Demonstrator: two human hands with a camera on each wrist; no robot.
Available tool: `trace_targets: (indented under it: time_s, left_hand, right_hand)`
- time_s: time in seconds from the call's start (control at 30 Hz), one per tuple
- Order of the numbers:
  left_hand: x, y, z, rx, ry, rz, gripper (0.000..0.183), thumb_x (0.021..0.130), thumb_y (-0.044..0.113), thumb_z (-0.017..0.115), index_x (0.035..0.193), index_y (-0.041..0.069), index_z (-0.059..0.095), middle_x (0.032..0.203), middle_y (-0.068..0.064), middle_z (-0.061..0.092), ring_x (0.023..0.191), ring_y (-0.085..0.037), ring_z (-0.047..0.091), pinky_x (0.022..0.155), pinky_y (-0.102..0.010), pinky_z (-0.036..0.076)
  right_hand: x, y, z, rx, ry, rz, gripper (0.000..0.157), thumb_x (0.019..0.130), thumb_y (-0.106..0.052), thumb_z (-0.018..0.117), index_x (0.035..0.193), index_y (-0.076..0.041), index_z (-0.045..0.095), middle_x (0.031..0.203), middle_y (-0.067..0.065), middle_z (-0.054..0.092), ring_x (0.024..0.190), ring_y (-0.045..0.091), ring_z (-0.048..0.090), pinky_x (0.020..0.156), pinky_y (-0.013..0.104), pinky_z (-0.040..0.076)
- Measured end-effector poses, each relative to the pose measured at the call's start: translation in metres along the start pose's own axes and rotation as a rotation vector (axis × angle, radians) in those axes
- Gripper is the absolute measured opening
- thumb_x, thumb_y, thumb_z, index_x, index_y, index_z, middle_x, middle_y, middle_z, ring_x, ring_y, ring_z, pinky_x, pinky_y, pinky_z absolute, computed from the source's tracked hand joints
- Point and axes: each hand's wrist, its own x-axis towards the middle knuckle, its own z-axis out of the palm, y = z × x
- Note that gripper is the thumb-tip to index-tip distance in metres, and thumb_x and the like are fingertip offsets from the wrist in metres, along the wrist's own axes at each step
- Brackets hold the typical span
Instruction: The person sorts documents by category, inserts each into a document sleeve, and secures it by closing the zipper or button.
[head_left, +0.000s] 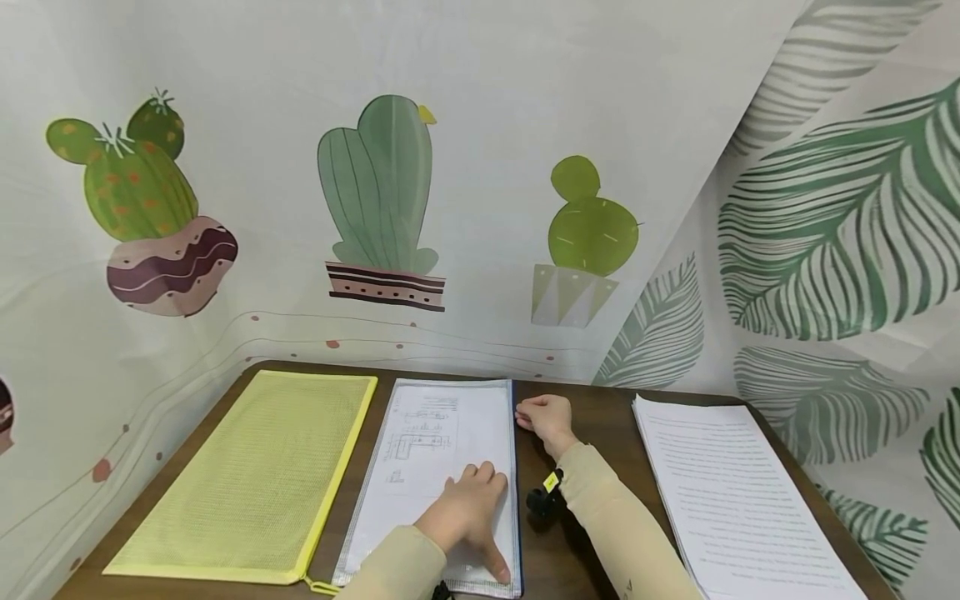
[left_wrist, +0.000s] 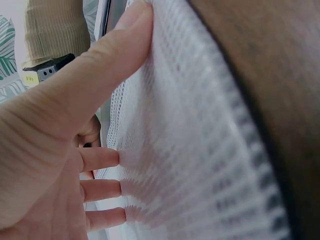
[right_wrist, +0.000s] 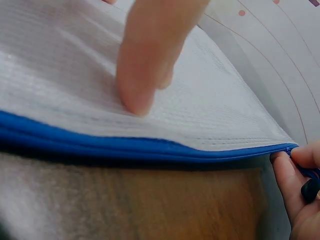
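A clear white mesh zipper pouch [head_left: 487, 417] lies flat in the middle of the table, with a printed sheet of drawings showing through it. Its blue zipper [right_wrist: 100, 142] runs along the right side. Fingers spread, my left hand [head_left: 468, 508] presses on the pouch's near part, thumb by the zipper edge. At the far end of that edge my right hand [head_left: 547, 421] pinches the zipper pull [right_wrist: 289, 149] between thumb and forefinger. In the right wrist view the zipper line looks closed from the left up to those fingers.
Left of the pouch lies a yellow mesh zipper pouch [head_left: 240, 475] with a yellow loop at its near corner. A stack of printed paper [head_left: 742, 492] sits on the right of the dark wooden table [head_left: 600, 400]. A patterned cloth [head_left: 487, 167] hangs behind.
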Motion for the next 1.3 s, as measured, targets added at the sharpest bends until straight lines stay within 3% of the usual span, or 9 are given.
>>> trace_targets:
  time_s: [0.5, 1.3]
  left_hand:
    - [-0.001, 0.002, -0.001, 0.0, -0.005, -0.008, 0.112, 0.033, 0.064, 0.086, 0.126, 0.013, 0.048, 0.117, -0.003, 0.047, 0.107, -0.021, 0.045, 0.093, -0.057, 0.045]
    - [-0.002, 0.003, -0.001, 0.01, 0.01, -0.017, 0.113, 0.033, 0.065, 0.085, 0.126, 0.013, 0.048, 0.121, -0.004, 0.049, 0.11, -0.023, 0.045, 0.095, -0.058, 0.044]
  right_hand:
    - [0.007, -0.007, 0.003, 0.02, 0.013, -0.02, 0.017, 0.081, 0.005, 0.065, 0.096, 0.014, 0.064, 0.076, 0.011, 0.066, 0.062, 0.011, 0.066, 0.061, 0.023, 0.058]
    - [0.019, -0.032, 0.006, -0.017, 0.009, -0.085, 0.017, 0.083, 0.002, 0.065, 0.097, 0.012, 0.064, 0.09, 0.017, 0.067, 0.069, 0.012, 0.067, 0.069, 0.025, 0.058]
